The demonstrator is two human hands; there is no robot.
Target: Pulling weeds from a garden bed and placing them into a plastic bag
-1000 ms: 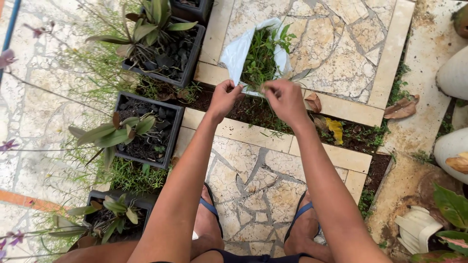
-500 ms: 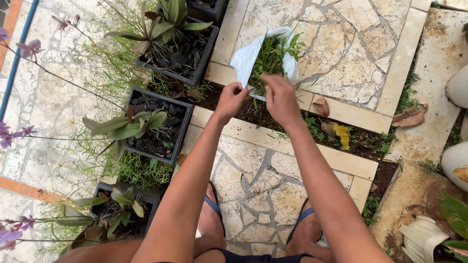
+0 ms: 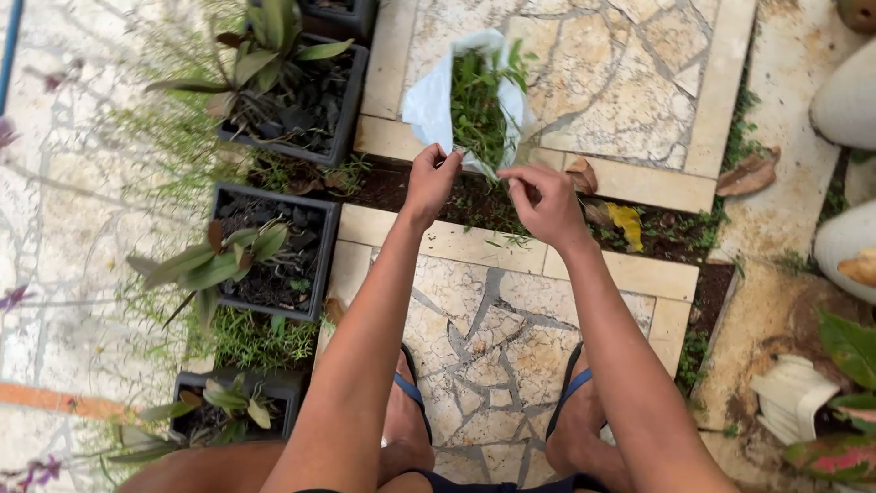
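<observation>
white plastic bag (image 3: pixel 427 96) of pulled weeds (image 3: pixel 476 105) | rim being pinched by left hand (image 3: pixel 429 181) | right hand (image 3: pixel 546 199) being closed on stems | judged light, limp, tear-prone; best gripped at rim

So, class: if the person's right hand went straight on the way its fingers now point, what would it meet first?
The right hand points up and left in the picture, toward the white plastic bag. It would probably first meet the green weeds spilling from the bag's mouth, then the bag itself; depth is hard to judge.

Soft, even daylight with faint shadows; mild glare on the pale paving (image 3: pixel 630 82) toward 12 o'clock; motion blur smears the 9 o'clock edge.
</observation>
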